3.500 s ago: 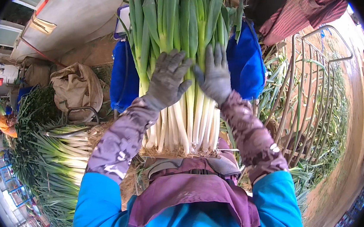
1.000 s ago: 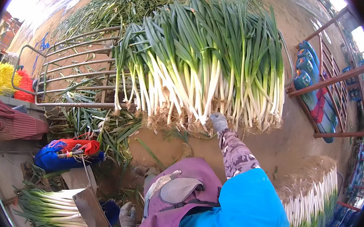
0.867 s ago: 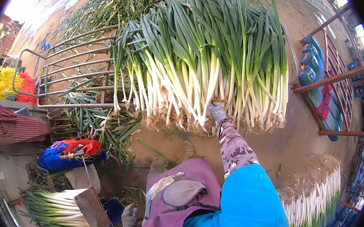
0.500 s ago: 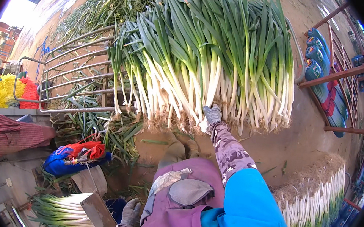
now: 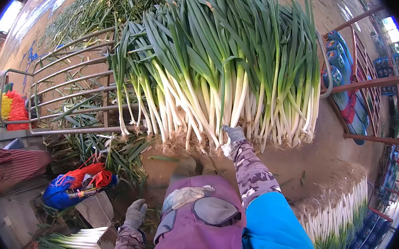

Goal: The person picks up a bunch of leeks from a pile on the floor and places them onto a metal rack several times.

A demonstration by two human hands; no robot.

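A thick heap of long green onions (image 5: 240, 95), white stalks and shaggy roots toward me, leafy tops away, lies across a metal rack. My right hand (image 5: 233, 136), in a grey glove with a camouflage sleeve, reaches to the root ends in the middle of the heap. Its fingers are closed around the lower end of an onion stalk, partly hidden by the glove. My left hand (image 5: 135, 213), also gloved, is low at the left beside my purple apron (image 5: 206, 206). Its fingers are loosely extended, and nothing shows in it.
Metal rack bars (image 5: 75, 85) stick out left of the heap. More green onions lie in a stack (image 5: 336, 214) at the right and a bunch (image 5: 75, 242) at lower left. A blue and red bundle (image 5: 80, 185) sits near my left hand. Leaf scraps (image 5: 123, 158) cover the ground.
My left hand has moved up and forward from the lower edge. My right hand stays at the root ends in the middle of the heap. The whole view has shifted slightly.
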